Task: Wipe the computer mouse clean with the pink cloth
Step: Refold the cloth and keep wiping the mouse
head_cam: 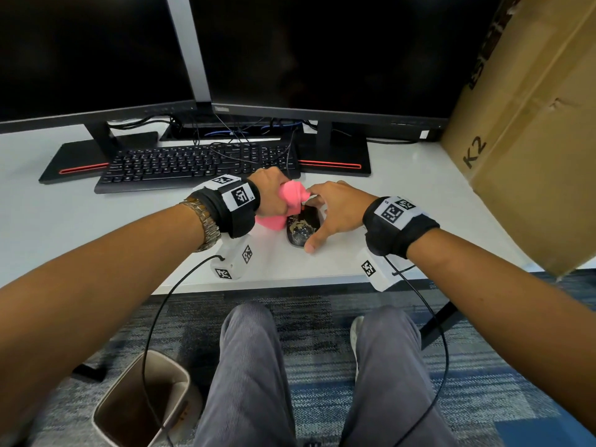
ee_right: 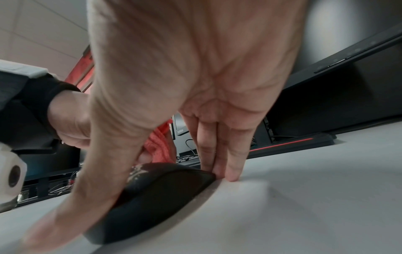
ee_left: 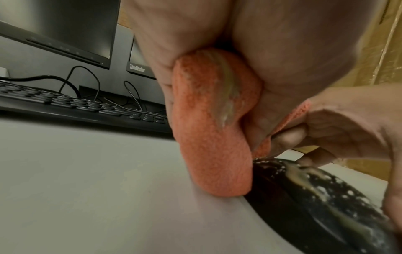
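On the white desk (head_cam: 403,201), near its front edge and just in front of the keyboard (head_cam: 193,166), the soiled computer mouse (head_cam: 301,229) is lying with its long axis running front to back. The right hand (head_cam: 332,211) is bracing it, thumb and straight fingers against opposite sides, while the left hand (head_cam: 274,195), just beside it on the left, is clenching the bunched pink cloth (ee_left: 213,123) against its far end.

Mouse (head_cam: 301,229) on desk (head_cam: 419,204), before keyboard (head_cam: 193,166)
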{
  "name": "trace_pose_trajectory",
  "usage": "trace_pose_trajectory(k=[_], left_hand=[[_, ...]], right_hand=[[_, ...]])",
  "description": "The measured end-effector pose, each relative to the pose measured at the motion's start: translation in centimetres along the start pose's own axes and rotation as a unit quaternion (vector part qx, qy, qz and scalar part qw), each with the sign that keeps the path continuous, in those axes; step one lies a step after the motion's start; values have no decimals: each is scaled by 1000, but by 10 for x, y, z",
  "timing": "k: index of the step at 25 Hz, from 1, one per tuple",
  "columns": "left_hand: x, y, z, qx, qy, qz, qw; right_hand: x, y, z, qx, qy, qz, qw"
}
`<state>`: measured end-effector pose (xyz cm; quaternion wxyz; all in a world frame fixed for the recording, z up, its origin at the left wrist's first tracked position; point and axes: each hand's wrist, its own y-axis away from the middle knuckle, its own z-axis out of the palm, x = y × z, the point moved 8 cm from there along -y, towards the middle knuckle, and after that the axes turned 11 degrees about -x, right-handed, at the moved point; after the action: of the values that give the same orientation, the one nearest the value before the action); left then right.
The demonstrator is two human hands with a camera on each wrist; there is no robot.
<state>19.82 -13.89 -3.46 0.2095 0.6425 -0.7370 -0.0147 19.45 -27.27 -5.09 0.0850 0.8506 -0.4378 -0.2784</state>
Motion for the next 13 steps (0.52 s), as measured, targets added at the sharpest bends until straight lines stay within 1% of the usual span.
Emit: trace_pose_trajectory(k=[4,9,13], left_hand=[[4,6,0,-3,4,5,1000],[-1,4,-5,6,17,-20,1000],[2,2,1,-1,13,-5,1000]], right_hand=[[-1,0,0,0,5,3,1000],[0,-1,1,-6,1,6,1000],[0,-2,0,2,14,5,1000]])
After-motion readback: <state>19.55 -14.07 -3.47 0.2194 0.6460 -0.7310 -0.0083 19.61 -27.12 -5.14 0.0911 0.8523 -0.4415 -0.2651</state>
